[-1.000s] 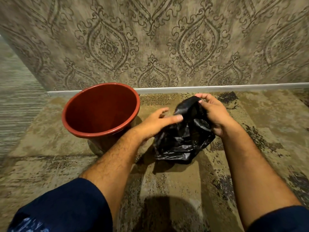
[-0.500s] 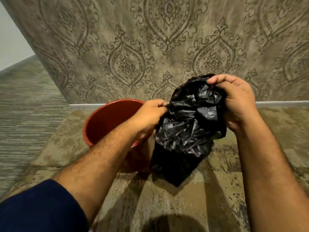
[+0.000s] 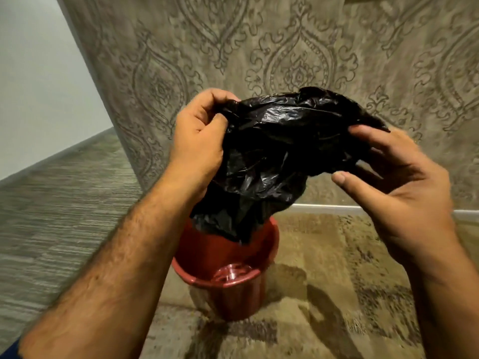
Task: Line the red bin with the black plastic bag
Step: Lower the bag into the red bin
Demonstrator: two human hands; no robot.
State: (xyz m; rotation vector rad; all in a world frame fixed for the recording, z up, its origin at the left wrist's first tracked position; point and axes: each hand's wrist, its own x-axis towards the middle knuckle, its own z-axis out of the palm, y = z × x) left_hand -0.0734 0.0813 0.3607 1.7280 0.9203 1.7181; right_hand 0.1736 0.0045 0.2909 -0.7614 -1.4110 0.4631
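A crumpled black plastic bag point(image 3: 280, 151) hangs in the air between my hands, well above the floor. My left hand point(image 3: 199, 141) is closed on its upper left edge. My right hand point(image 3: 396, 174) holds the right side, fingers curled over the plastic and thumb stretched out below it. The bag's lower end dangles over the mouth of the red bin point(image 3: 228, 265), which stands upright on the carpet below; whether the plastic touches the rim I cannot tell. My left forearm covers the bin's left side.
A wall with grey ornamental wallpaper point(image 3: 298, 60) rises just behind the bin, with a pale skirting strip point(image 3: 337, 209) at its foot. The floor is a mottled beige and brown carpet point(image 3: 350, 281); a striped grey carpet point(image 3: 51, 216) runs off to the left.
Both hands have lifted the bag higher and pulled it wider apart. It has shifted left, so it now hangs above the bin instead of beside it.
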